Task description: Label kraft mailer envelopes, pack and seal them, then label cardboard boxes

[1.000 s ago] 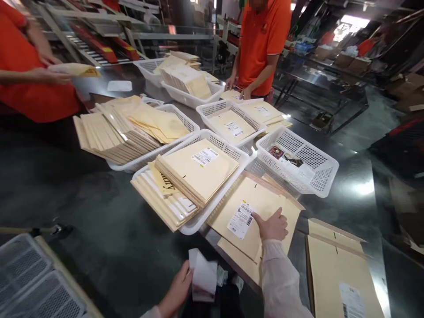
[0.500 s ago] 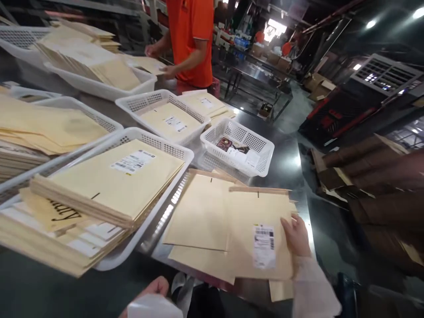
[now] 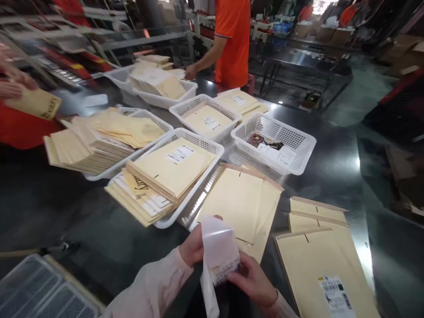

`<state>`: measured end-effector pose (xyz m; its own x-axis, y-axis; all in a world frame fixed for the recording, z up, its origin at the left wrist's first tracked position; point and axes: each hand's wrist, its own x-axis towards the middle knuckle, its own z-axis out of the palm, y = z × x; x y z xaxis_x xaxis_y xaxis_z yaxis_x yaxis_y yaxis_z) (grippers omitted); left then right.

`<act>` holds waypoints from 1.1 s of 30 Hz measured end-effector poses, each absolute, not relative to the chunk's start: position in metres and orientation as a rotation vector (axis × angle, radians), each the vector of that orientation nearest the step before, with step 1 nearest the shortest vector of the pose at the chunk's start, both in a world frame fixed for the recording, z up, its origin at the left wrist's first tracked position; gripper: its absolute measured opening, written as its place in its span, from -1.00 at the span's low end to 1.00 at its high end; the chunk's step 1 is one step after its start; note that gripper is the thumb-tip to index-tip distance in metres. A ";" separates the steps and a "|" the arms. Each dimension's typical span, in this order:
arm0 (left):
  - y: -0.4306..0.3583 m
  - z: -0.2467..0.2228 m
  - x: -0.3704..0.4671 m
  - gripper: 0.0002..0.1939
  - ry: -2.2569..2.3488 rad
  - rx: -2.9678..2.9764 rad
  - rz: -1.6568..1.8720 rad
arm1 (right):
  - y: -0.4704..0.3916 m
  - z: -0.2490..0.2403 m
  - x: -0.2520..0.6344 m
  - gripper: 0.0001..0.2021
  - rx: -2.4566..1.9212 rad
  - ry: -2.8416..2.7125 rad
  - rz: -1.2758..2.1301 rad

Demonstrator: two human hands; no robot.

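My left hand [image 3: 193, 245] is closed round a strip of white shipping labels [image 3: 218, 240] held low over the table's front edge. At the strip's lower right, my right hand [image 3: 253, 278] pinches the edge of a printed label. Just beyond both hands lie overlapping tan padded envelopes [image 3: 232, 198], no label showing on the top one. To the right, a labelled padded envelope [image 3: 314, 260] rests over others, its white label [image 3: 336, 293] facing up.
A white basket [image 3: 221, 148] of stacked envelopes stands at left. Behind the loose envelopes, another basket [image 3: 298, 152] holds small packets. A co-worker in orange [image 3: 232, 44] stands across the metal table, and another person's hands [image 3: 15, 84] hold an envelope at far left.
My right hand has left the labelled envelope on the right and come to the label strip. My left hand has risen with the strip. The view has swung left.
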<state>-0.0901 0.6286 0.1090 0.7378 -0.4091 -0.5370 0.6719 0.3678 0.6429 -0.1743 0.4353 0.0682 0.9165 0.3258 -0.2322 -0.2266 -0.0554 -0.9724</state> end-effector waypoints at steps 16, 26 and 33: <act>0.620 0.037 -0.135 -0.42 0.213 1.210 -0.506 | 0.468 0.093 -0.140 -0.74 -2.084 -0.083 0.186; 0.625 0.006 -0.123 -0.31 0.211 1.014 -0.515 | 0.468 0.095 -0.084 -0.81 -2.256 -0.085 0.118; 0.646 -0.061 -0.158 -0.37 0.161 0.958 -0.812 | 0.449 0.059 0.029 -0.81 -2.592 0.021 -0.052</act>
<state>-0.1581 0.6465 -0.0614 0.7009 -0.5445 -0.4607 0.6790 0.3115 0.6648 0.0285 0.4485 0.0595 0.9991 -0.0252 0.0331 -0.0042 -0.8530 -0.5219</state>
